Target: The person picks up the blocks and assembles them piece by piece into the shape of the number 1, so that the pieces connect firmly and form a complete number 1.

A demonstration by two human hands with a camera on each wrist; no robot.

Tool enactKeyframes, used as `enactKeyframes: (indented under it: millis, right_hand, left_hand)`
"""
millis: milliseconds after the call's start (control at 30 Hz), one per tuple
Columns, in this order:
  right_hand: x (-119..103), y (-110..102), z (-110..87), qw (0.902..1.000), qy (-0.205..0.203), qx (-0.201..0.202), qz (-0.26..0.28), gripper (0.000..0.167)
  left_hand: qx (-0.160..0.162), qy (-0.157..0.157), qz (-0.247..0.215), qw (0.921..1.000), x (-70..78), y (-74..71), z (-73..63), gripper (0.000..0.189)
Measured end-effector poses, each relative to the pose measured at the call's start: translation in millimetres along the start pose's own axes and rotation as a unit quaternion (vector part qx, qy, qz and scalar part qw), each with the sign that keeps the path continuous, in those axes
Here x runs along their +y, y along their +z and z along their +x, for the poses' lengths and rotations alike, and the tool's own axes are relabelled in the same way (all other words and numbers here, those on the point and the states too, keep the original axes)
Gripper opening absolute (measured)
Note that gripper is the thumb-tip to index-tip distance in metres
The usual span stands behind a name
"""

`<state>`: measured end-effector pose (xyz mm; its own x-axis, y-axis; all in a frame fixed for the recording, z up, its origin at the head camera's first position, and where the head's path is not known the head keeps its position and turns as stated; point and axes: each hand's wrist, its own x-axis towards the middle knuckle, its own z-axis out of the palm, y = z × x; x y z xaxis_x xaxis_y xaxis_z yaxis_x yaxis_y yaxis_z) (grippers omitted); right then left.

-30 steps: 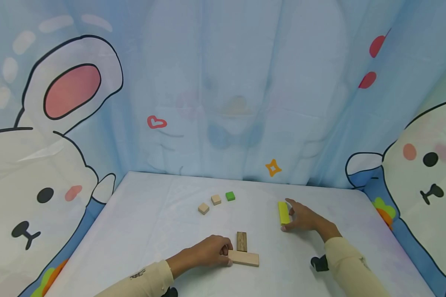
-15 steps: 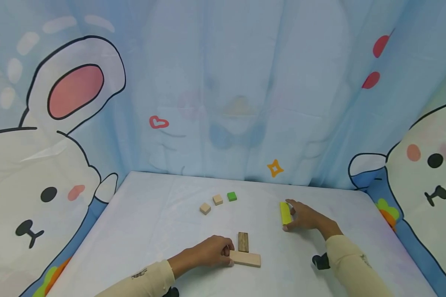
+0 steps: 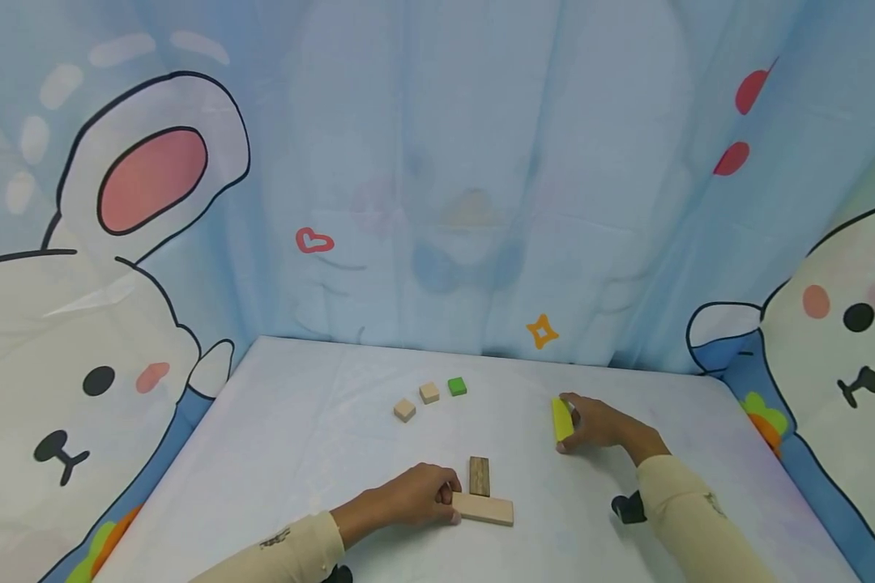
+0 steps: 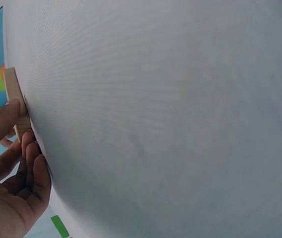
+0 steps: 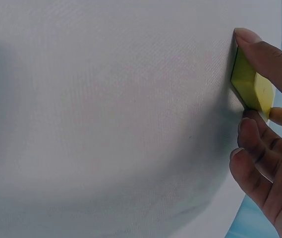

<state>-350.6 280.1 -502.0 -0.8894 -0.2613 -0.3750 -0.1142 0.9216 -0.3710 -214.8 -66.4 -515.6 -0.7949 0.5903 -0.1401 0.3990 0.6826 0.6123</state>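
Observation:
My left hand (image 3: pixel 424 495) pinches the left end of a pale wooden plank (image 3: pixel 484 509) lying on the table. In the left wrist view, the thumb and fingers hold that plank (image 4: pixel 15 91). Touching or very near the plank's far side is a darker brown wooden block (image 3: pixel 479 476). Farther right, my right hand (image 3: pixel 598 424) holds a yellow block (image 3: pixel 562 420) between thumb and fingers at its two ends. The right wrist view shows the yellow block (image 5: pixel 250 82) close to the cloth, partly covered by the thumb.
Two small pale wooden cubes, the nearer cube (image 3: pixel 404 410) and the farther cube (image 3: pixel 429 393), lie at the back with a green cube (image 3: pixel 457 386). A white cloth covers the table (image 3: pixel 299 437). A printed blue curtain (image 3: pixel 452 178) hangs behind and at both sides.
The whole scene has shifted slightly right in the head view. The yellow block looks slightly tilted in the right hand's grip. The left hand keeps hold of the pale plank.

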Motion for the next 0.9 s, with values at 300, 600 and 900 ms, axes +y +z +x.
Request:
enactKeyframes:
  millis: [300, 600, 900]
  right_hand:
    - [2.0, -2.9, -0.1, 0.9998, -0.006, -0.015, -0.007, 0.112]
    - [1.0, -5.2, -2.4, 0.9999, -0.010, -0.012, -0.003, 0.104]
    - [3.1, -4.0, 0.9, 0.9998, -0.018, -0.007, -0.002, 0.102]
  left_hand:
    - [-0.001, 0.003, 0.004, 1.0000, -0.2, 0.9, 0.1, 0.028]
    - [0.001, 0.004, 0.004, 1.0000, 0.8, 0.4, 0.0, 0.027]
    - [-0.001, -0.003, -0.003, 1.0000, 2.3, -0.6, -0.5, 0.027]
